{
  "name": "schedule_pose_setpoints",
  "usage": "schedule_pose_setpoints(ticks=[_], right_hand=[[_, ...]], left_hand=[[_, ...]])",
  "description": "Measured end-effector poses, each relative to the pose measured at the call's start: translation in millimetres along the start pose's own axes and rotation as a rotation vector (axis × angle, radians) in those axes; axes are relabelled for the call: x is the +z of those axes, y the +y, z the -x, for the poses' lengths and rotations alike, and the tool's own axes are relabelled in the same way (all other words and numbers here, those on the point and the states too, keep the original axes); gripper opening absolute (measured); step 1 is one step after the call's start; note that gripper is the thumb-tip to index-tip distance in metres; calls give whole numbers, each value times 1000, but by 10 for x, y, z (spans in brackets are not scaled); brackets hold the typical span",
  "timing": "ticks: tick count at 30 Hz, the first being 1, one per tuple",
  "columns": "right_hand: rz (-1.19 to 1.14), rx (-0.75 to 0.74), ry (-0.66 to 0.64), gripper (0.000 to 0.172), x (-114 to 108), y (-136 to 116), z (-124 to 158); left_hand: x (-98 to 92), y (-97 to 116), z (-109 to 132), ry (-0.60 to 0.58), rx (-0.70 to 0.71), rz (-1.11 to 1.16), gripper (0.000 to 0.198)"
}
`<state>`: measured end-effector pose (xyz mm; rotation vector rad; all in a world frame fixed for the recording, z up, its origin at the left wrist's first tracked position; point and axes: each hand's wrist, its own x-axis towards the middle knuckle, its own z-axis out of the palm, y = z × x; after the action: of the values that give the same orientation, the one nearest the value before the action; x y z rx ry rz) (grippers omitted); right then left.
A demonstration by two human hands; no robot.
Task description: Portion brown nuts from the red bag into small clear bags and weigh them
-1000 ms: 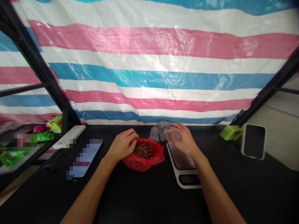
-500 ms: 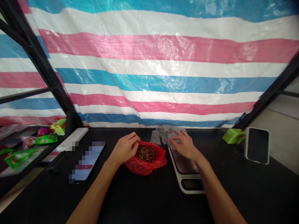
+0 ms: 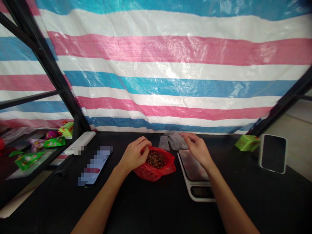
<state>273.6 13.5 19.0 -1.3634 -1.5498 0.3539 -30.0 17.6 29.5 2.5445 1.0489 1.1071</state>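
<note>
Striped tarpaulin (image 3: 170, 65) in pink, white and blue hangs behind a black tabletop (image 3: 158, 208), with a dark metal frame (image 3: 46, 61) running up the upper left.

Left fingers (image 3: 146, 143): clenched in a tight pinch at the mouth of the bag, thumb against the fingertips. Whether they grip a piece is hidden. Right fingers (image 3: 187, 136): lightly curved, tips down at the clear packets; cannot tell if they are grasping one or only touching.

Left hand (image 3: 134, 155) sits over the near side of a red plastic bag (image 3: 165, 172), which is rolled open at the rim and holds dark brown pieces (image 3: 155, 160), too small to identify. Right hand (image 3: 197, 150) is above the far edge of a white digital scale (image 3: 192, 165), its steel platform just right of the bag. Clear packets (image 3: 170, 142) lie flat just behind the bag and scale, at the far edge of the tabletop.

Work in hand appears split between the bag and the packets.

Further out: a phone (image 3: 95, 165) with a pixelated screen lies left of the bag, and a white bar (image 3: 84, 139) lies beyond it. A green box (image 3: 247, 143) and a white-edged phone (image 3: 272, 153) sit at right. Green packets (image 3: 28, 160) lie lower left.
</note>
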Motion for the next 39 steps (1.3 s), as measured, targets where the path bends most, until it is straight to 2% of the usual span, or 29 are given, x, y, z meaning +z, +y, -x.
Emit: schedule_pose_setpoints(ticks=[4, 8, 12, 17, 19, 23, 26, 29, 32, 35, 39], right_hand=[[-217, -39, -79, 34, 137, -337, 87], [-352, -86, -147, 32, 347, -567, 200], [-406, -113, -192, 29, 491, -576, 276], [-395, -71, -352, 26, 536, -533, 338], [-398, -76, -380, 25, 541, -545, 353], [-402, -51, -264, 25, 535, -583, 361], [-408, -27, -189, 25, 523, -579, 365], [-390, -46, -240, 25, 532, -550, 393], [-257, -111, -325, 20, 553, -536, 437], [-71, -180, -332, 13, 554, -560, 465], [88, -329, -302, 16, 511, -615, 464]], left_hand=[[83, 125, -4, 37, -19, 47, 23], [269, 191, 11, 31, -92, 115, 45], [413, 212, 26, 35, -143, 292, 57], [368, 291, -36, -79, -214, 644, 66], [347, 307, -93, -105, -234, 711, 63], [382, 251, -216, -27, -248, 694, 53], [424, 177, -233, -31, -256, 699, 45], [456, 122, -141, -48, -228, 707, 41], [484, 92, 8, -5, -216, 677, 40], [474, 97, 126, -4, -159, 605, 40], [378, 148, 163, -19, -141, 511, 42]])
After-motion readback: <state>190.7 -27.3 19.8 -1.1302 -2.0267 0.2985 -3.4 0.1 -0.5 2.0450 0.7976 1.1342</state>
